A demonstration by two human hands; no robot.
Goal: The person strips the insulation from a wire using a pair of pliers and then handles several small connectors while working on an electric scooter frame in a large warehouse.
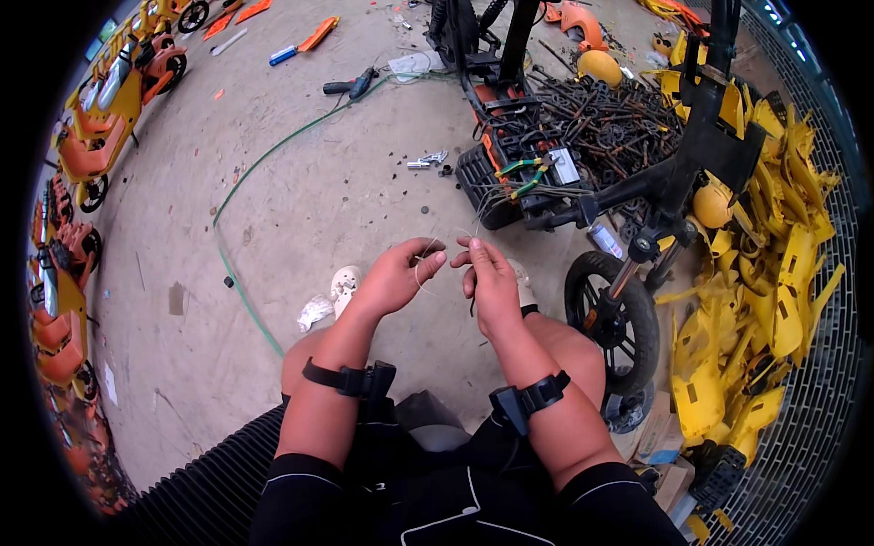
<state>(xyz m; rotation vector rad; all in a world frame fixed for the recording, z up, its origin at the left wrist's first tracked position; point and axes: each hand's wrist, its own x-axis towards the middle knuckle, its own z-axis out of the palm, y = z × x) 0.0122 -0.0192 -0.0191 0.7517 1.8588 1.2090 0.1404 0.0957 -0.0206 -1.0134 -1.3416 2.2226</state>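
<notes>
My left hand (397,278) and my right hand (492,284) are raised close together above my knees, fingertips a small gap apart. Between thumb and finger, the left hand pinches a thin pale wire (431,291), which curls in a loose loop below its fingertips. My right hand has its thumb and fingers closed on a wire as well. From there a strand runs up toward the grey wires (496,202) hanging off the black scooter frame (569,211). Whether both hands hold one and the same wire I cannot tell. Pliers (528,185) with green and yellow handles lie on the frame.
The scooter's front wheel (612,323) stands right of my knee. Beyond are a heap of dark metal parts (610,118) and yellow plastic panels (787,282). A green hose (264,155) curves across the floor near a cordless drill (362,84). Orange scooters (96,146) line the left.
</notes>
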